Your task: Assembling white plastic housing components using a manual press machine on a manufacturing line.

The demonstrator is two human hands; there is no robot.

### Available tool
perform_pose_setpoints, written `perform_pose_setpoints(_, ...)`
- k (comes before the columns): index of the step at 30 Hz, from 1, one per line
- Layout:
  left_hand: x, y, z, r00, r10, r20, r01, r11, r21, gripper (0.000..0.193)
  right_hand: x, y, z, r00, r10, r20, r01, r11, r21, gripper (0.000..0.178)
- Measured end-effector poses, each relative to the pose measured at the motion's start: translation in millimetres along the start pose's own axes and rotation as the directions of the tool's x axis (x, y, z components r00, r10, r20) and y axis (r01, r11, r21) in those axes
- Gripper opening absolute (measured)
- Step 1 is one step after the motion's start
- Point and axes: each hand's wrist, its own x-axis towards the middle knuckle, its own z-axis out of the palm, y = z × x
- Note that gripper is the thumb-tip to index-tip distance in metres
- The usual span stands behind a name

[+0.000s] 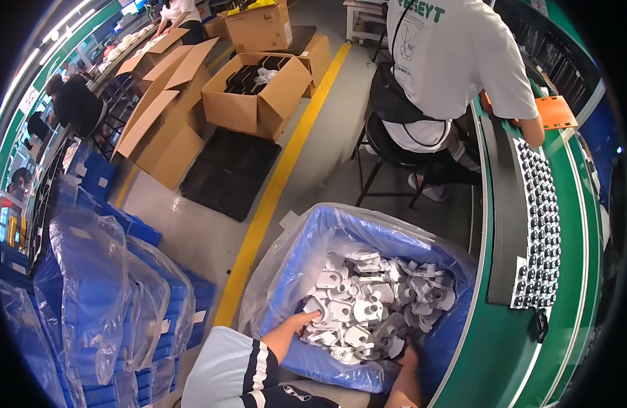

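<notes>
Many white parts (368,309) are lying heaped in a blue bin (320,367), near centre. Left hand (301,322) is touching the heap's left edge; right hand (408,357) is resting at its near right. Cannot tell whether either is pinching. Best handling: probably loosening pieces singly, sparing the plastic liner (267,289). Far right, green lettering is showing on a shirt (456,68); left, a pale label (200,317) is appearing unreadable.

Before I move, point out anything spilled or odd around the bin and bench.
Nothing looks spilled: the white parts lie jumbled, but inside the blue bin. On the green bench, one black piece lies alone, apart from the rows of round black pieces, which looks slightly odd.
</notes>
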Motion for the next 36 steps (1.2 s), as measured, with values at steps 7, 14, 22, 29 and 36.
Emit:
perform_pose_setpoints(7,-4,32,29,0.983,0.075,-0.167,-0.115,0.962,-0.246,0.111,12,22,-16,0.950,-0.306,-0.066,0.311,0.946,0.089,0.056)
perform_pose_setpoints(14,61,-13,9,0.933,0.107,-0.343,-0.172,0.972,-0.163,0.105,-52,-38,43,0.883,-0.360,0.302,0.350,0.933,0.087,0.042)
perform_pose_setpoints(22,22,19,44,0.994,0.095,-0.047,-0.101,0.980,-0.169,0.080,-88,-105,94,0.987,0.053,-0.153,-0.003,0.949,0.314,0.042)
perform_pose_setpoints(29,-11,34,54,0.974,0.076,-0.214,-0.102,0.988,-0.114,0.091,-56,-91,75,0.999,-0.004,-0.048,0.020,0.944,0.331,0.045)
perform_pose_setpoints(36,-10,33,56,0.975,0.043,-0.217,-0.087,0.976,-0.199,0.080,-23,-77,60,0.995,-0.083,0.063,0.056,0.937,0.346,0.051)
